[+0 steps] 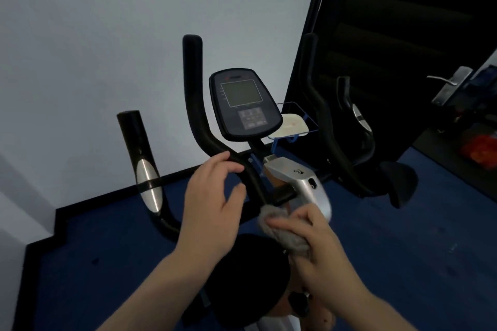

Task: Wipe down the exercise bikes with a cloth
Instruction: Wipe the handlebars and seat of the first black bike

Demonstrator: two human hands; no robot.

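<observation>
Item: my right hand (317,239) clamps the grey cloth (282,231) against the near bike's silver stem cover (301,183) to wipe it, while my left hand (212,196), fingers apart, rests on the black handlebar (196,105), I judge for steadiness.

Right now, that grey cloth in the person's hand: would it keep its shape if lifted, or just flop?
Probably floppy: the grey cloth is bunched into soft folds under the right hand, following the fingers. It likely weighs little, since one hand holds the whole wad. It looks fuzzy rather than slick, so it should grip the bike's silver cover rather than slide.
</observation>
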